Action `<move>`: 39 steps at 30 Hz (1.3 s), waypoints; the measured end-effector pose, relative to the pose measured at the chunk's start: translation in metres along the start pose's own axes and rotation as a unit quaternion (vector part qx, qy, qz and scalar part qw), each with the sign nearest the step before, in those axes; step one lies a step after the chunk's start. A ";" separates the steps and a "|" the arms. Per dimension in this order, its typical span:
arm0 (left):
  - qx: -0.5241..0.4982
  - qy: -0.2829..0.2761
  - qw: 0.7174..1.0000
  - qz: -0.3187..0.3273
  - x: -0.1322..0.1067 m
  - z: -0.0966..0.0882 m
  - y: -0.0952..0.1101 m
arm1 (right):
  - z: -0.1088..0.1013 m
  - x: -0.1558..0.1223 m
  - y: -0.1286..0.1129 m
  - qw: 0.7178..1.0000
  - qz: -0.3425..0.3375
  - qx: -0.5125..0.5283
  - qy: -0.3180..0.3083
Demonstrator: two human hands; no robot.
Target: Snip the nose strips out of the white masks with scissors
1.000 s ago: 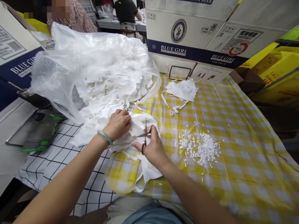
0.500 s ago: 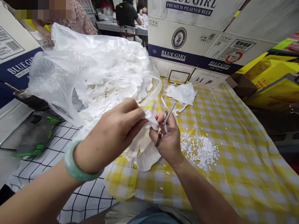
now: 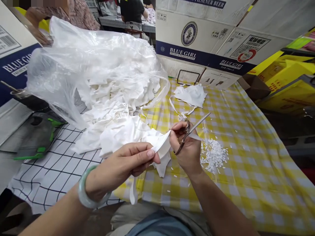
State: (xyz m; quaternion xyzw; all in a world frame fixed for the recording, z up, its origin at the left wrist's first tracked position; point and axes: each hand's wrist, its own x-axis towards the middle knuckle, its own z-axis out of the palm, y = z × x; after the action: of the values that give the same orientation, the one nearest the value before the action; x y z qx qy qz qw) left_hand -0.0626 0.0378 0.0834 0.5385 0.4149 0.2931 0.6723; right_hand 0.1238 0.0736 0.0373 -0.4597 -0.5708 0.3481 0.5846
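Head view: the tabletop [image 3: 256,157] is covered on the right by a yellow-and-white checked cloth [image 3: 246,131], creased and glossy, and on the left by a white cloth with black grid lines [image 3: 59,165]. Above the near edge, the person's left hand [image 3: 130,159], a pale green bangle [image 3: 85,190] at its wrist, pinches a white fabric piece [image 3: 162,141] between thumb and fingers. The right hand [image 3: 188,149] grips scissors [image 3: 198,124], blades pointing up and away to the right, while its fingertips take the far corner of that same fabric, which stretches between the hands. Just beyond the right wrist lies a scatter of small white snippets [image 3: 216,155]. A white strapped piece [image 3: 190,94] rests farther back, before a thin black wire frame [image 3: 188,77]. Behind the left hand, a clear plastic bag [image 3: 54,70] spills a heap of white fabric [image 3: 125,91]. Printed beer cartons [image 3: 209,39] wall off the back; yellow bags [image 3: 285,72] stand at right. Across the room, a person in black [image 3: 130,11] sits at another table [image 3: 110,22]; nearer, a co-worker's patterned sleeve [image 3: 81,16] shows.
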 end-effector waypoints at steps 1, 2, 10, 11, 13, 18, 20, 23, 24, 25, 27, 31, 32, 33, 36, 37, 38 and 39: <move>-0.008 0.021 1.000 0.017 0.001 0.005 -0.008 | -0.002 -0.007 0.004 1.000 0.014 0.004 -0.002; 0.009 0.057 0.997 0.053 0.003 0.011 -0.015 | -0.003 -0.015 0.009 0.999 0.032 0.010 -0.003; -0.062 0.156 0.967 0.194 0.028 0.052 -0.053 | -0.005 -0.080 0.021 0.969 0.185 0.068 -0.147; -0.088 0.159 0.967 0.178 0.029 0.055 -0.058 | -0.011 -0.078 0.018 0.970 0.171 0.028 -0.169; -0.090 0.167 0.969 0.157 0.030 0.059 -0.065 | -0.028 -0.070 0.013 0.968 0.122 -0.082 -0.203; -0.043 0.162 0.975 0.146 0.024 0.064 -0.070 | -0.061 -0.051 0.009 0.934 0.026 -0.261 -0.243; -0.041 0.162 0.976 0.140 0.024 0.064 -0.070 | -0.064 -0.050 0.009 0.924 0.014 -0.287 -0.252; -0.017 0.160 0.976 0.143 0.026 0.063 -0.071 | -0.065 -0.051 0.009 0.916 0.011 -0.305 -0.262; -0.005 0.160 0.976 0.147 0.027 0.063 -0.071 | -0.065 -0.051 0.009 0.915 0.012 -0.306 -0.262; 0.008 0.159 0.976 0.150 0.027 0.063 -0.071 | -0.065 -0.051 0.008 0.916 0.012 -0.306 -0.260; 0.032 0.153 0.976 0.154 0.028 0.063 -0.070 | -0.067 -0.051 0.007 0.917 0.008 -0.305 -0.259; 0.058 0.142 0.975 0.159 0.026 0.064 -0.069 | -0.069 -0.050 0.008 0.915 -0.011 -0.304 -0.263; 0.062 0.141 0.975 0.158 0.026 0.064 -0.069 | -0.069 -0.050 0.008 0.915 -0.014 -0.305 -0.264; 0.066 0.140 0.975 0.157 0.025 0.064 -0.068 | -0.069 -0.051 0.009 0.914 -0.017 -0.307 -0.263; 0.077 0.135 0.975 0.159 0.026 0.064 -0.068 | -0.069 -0.052 0.011 0.912 -0.020 -0.317 -0.258; 0.077 0.132 0.975 0.161 0.027 0.064 -0.068 | -0.069 -0.052 0.012 0.912 -0.020 -0.321 -0.256; 0.077 0.129 0.975 0.164 0.027 0.064 -0.068 | -0.069 -0.053 0.013 0.911 -0.021 -0.324 -0.255; 0.076 0.124 0.975 0.169 0.028 0.064 -0.068 | -0.069 -0.053 0.013 0.910 -0.021 -0.326 -0.256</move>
State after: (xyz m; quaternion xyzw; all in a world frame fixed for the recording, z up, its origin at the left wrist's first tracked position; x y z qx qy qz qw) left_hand 0.0033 0.0136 0.0157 0.6096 0.4193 0.4348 0.5133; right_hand 0.1877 0.0193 0.0118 -0.5075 -0.7921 0.2362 0.2435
